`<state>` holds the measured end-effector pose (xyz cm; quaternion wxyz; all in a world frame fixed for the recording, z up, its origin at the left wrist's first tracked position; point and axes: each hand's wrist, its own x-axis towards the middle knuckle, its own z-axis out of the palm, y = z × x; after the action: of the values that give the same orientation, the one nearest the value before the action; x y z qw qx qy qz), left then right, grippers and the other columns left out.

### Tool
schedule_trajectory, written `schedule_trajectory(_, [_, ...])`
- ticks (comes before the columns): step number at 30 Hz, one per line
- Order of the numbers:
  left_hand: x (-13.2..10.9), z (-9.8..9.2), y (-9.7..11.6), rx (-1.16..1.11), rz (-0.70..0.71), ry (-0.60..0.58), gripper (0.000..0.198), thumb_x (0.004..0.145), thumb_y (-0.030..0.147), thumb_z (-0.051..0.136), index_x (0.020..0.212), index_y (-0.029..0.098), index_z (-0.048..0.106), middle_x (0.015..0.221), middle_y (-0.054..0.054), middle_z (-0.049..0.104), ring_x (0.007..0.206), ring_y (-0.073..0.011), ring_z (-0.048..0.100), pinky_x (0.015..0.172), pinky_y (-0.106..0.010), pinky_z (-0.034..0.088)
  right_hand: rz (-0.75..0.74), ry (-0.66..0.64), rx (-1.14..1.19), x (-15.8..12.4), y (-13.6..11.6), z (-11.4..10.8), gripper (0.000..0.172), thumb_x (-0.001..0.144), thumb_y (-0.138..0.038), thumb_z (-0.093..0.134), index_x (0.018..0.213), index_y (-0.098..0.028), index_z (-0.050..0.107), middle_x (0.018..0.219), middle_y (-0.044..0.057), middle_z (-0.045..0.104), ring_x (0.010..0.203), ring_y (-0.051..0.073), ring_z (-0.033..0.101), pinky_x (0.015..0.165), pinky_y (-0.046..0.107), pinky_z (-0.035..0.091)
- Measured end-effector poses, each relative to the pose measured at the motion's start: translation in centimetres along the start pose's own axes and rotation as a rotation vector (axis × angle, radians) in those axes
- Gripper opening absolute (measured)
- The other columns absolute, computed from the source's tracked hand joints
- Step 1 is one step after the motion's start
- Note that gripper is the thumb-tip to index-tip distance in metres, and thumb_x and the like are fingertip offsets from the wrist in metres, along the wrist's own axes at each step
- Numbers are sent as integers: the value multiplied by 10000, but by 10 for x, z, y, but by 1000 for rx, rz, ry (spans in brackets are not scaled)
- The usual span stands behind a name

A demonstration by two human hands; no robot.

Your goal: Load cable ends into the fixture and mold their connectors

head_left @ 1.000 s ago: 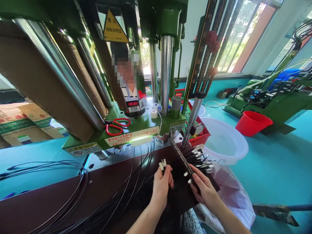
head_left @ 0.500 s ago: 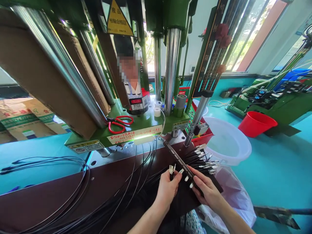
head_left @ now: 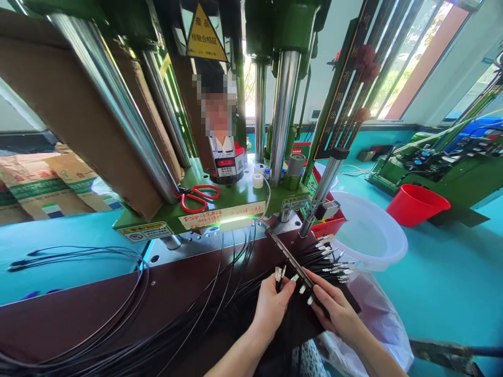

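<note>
Green press [head_left: 243, 199] stands over the brown tabletop [head_left: 98, 309]. Black cables [head_left: 188, 319] sprawl across it toward the narrow fixture bar [head_left: 293, 262]. Right hand [head_left: 334, 309] lies flat, pinning the bar steady. Left hand [head_left: 273, 306] pinches a few metal-tipped cable ends [head_left: 279, 273] upright just beside the bar, tips aligned.

The columns [head_left: 129, 131] are polished, mirror-bright metal; the press base [head_left: 236, 201] is glossy green-painted metal. The cables [head_left: 204, 314] look like smooth black plastic with shiny metal tips [head_left: 278, 273], lying on a matt dark-brown table [head_left: 78, 314]. The basin [head_left: 373, 241] is translucent white plastic and the bucket [head_left: 416, 204] glossy red plastic.
</note>
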<state>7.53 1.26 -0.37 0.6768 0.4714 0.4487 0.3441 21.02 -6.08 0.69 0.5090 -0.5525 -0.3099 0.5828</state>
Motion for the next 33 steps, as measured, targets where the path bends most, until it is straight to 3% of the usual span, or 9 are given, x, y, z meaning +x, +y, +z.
schedule_trajectory(7, [-5, -5, 2, 20, 17, -28, 347, 612, 468, 663, 594, 172, 484, 422, 82, 368, 376, -50, 297, 388, -196, 235, -112, 1, -143, 0, 12, 2, 573, 761, -518, 562, 1249, -227, 497, 510, -59, 370, 438, 62, 272, 385, 174, 211])
schedule_trajectory(10, [-6, -4, 7, -26, 19, -34, 382, 660, 534, 593, 616, 181, 451, 437, 85, 361, 374, -54, 308, 377, -191, 249, -86, 37, -77, -1, 10, 4, 552, 747, -513, 580, 1221, -233, 525, 514, -62, 361, 436, 61, 277, 381, 168, 213])
schedule_trajectory(14, [-6, -5, 14, -125, 85, 69, 422, 717, 596, 488, 700, 174, 484, 494, 76, 377, 415, -63, 362, 407, -188, 324, -27, 37, 38, -1, 3, 3, 654, 744, -538, 571, 1291, -205, 437, 436, -95, 290, 355, 46, 220, 323, 152, 118])
schedule_trajectory(16, [-5, -6, 16, -114, 99, 112, 447, 716, 614, 475, 703, 168, 495, 458, 83, 353, 395, -55, 326, 386, -178, 282, -15, 26, 49, 0, 2, 1, 666, 763, -539, 551, 1313, -196, 402, 413, -103, 267, 336, 41, 201, 313, 149, 108])
schedule_trajectory(18, [-5, -7, 17, -97, 29, 54, 481, 677, 647, 494, 639, 168, 474, 410, 91, 318, 359, -43, 271, 352, -176, 205, -13, 7, 40, 0, 3, -1, 658, 765, -539, 552, 1305, -189, 416, 410, -103, 261, 330, 35, 193, 310, 147, 105])
schedule_trajectory(22, [-7, -6, 20, -132, -198, -209, 503, 603, 663, 556, 552, 184, 412, 363, 85, 343, 296, -33, 245, 309, -188, 146, 9, -42, 4, 1, 6, -8, 669, 760, -550, 554, 1302, -181, 421, 420, -95, 297, 327, 30, 210, 308, 145, 87])
schedule_trajectory(27, [-8, -8, 22, -231, -245, -227, 463, 627, 611, 573, 551, 188, 402, 335, 101, 306, 272, -21, 193, 297, -178, 143, 27, -125, 3, 1, 3, -13, 662, 798, -526, 517, 1335, -174, 360, 413, -102, 297, 314, 35, 232, 301, 143, 112])
schedule_trajectory(33, [-8, -12, 24, -328, -305, -327, 445, 621, 580, 593, 534, 184, 409, 330, 114, 227, 281, -12, 141, 309, -178, 83, 33, -146, 5, 1, 2, -16, 704, 784, -548, 521, 1344, -159, 342, 406, -112, 277, 295, 32, 223, 286, 138, 114])
